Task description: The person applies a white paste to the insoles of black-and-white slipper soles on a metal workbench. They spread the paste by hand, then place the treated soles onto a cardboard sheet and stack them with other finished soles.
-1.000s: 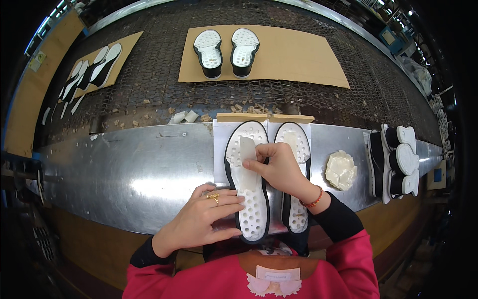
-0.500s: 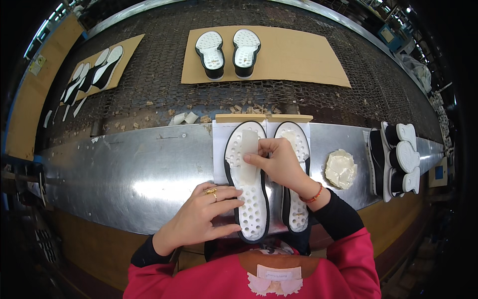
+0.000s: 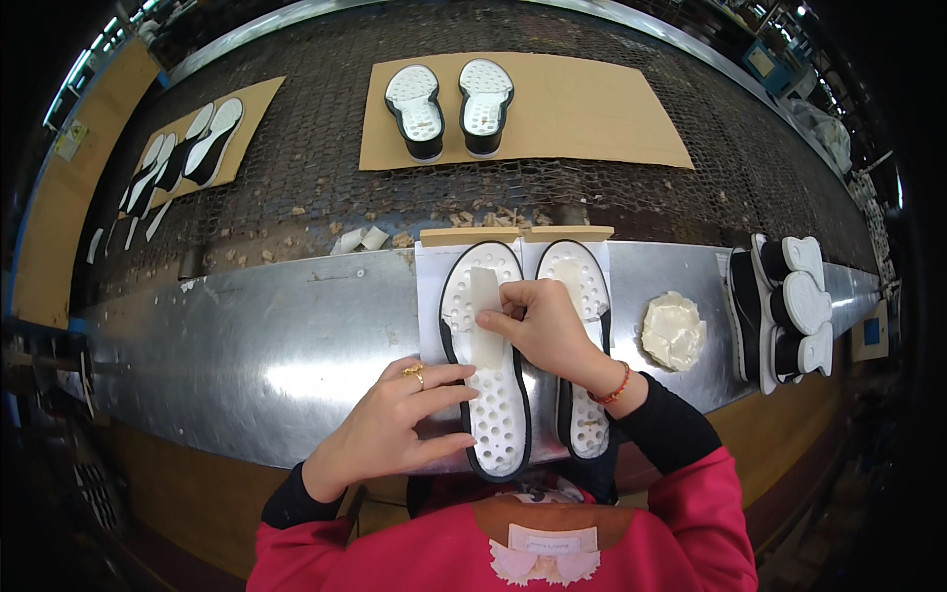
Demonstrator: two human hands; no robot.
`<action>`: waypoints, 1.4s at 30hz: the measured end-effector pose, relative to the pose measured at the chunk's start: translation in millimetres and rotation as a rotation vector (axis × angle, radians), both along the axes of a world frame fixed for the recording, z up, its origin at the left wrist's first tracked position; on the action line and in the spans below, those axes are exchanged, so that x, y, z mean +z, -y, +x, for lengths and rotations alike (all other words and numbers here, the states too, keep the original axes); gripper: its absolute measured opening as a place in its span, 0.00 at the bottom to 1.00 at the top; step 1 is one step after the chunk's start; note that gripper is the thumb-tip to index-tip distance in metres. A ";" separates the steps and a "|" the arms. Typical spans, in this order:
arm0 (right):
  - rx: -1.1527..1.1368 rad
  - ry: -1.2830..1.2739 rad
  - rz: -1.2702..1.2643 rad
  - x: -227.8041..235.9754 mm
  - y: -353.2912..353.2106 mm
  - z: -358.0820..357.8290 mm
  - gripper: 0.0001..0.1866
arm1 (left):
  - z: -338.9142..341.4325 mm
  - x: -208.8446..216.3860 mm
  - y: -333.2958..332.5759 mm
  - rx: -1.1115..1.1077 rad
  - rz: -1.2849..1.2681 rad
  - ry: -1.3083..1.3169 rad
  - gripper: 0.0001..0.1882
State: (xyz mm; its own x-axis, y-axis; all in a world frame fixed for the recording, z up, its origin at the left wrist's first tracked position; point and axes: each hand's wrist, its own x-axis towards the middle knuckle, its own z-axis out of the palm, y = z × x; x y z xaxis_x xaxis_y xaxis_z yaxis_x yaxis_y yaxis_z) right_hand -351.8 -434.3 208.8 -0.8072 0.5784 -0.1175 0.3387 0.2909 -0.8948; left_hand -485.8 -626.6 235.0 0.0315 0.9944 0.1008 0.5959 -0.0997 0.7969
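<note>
A white shoe sole with a black rim and rows of round holes (image 3: 499,419) lies lengthwise before me on the metal edge. My right hand (image 3: 548,331) pinches a pale, translucent strip (image 3: 483,296) between thumb and fingers, over the sole's middle and front part. My left hand (image 3: 406,419) has its fingers spread, the tips touching the sole's left edge just below the strip; it wears a gold ring. The matching sole (image 3: 590,424) lies to the right, partly hidden under my right hand and forearm.
A shallow dish of cream-coloured paste (image 3: 674,332) sits right of the soles, then stacked black-and-white soles (image 3: 784,314). Beyond the metal ledge (image 3: 256,345), a mesh conveyor carries cardboard sheets (image 3: 582,109) with more soles (image 3: 424,113). A wooden strip (image 3: 469,237) borders the white paper.
The strip has shifted slightly left and down over the sole with my right hand. My left hand stays almost where it was. The whole view has moved a little.
</note>
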 end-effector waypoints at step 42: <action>-0.040 -0.190 0.711 -7.3 -33.3 -15.0 0.07 | 15.1 -8.9 -1.9 -0.172 -0.063 -0.201 0.48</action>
State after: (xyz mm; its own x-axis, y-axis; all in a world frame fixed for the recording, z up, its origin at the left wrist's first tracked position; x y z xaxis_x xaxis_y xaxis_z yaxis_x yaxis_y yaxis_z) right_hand -366.8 -401.0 201.5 -0.7533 0.4919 0.4366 0.2191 0.8135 -0.5387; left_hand -470.7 -624.7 226.1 0.2135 0.9768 0.0133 0.7217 -0.1669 0.6718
